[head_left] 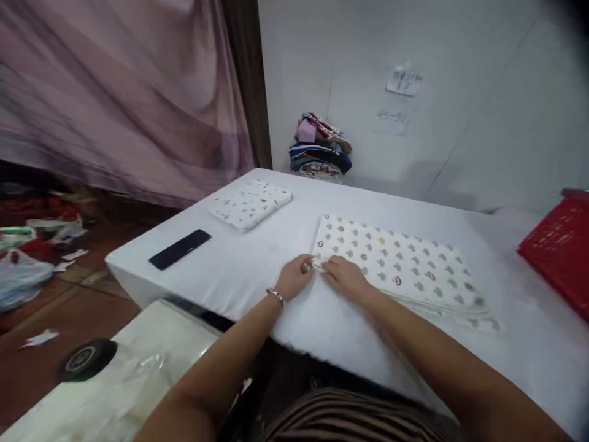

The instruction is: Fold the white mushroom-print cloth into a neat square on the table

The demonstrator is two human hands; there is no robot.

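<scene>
A white cloth printed with small grey, red and yellow motifs (405,264) lies flat on the white table (239,270), folded into a long rectangle. Both hands meet at its near left corner. My left hand (294,277), with a bracelet at the wrist, pinches that corner with closed fingers. My right hand (346,277) rests on the cloth's edge beside it, fingers curled onto the fabric.
A smaller folded printed cloth (251,202) and a black phone (180,248) lie at the table's left end. A pile of coloured fabrics (319,150) sits against the wall. A red basket (559,248) stands at right. Bags and scraps litter the floor at left.
</scene>
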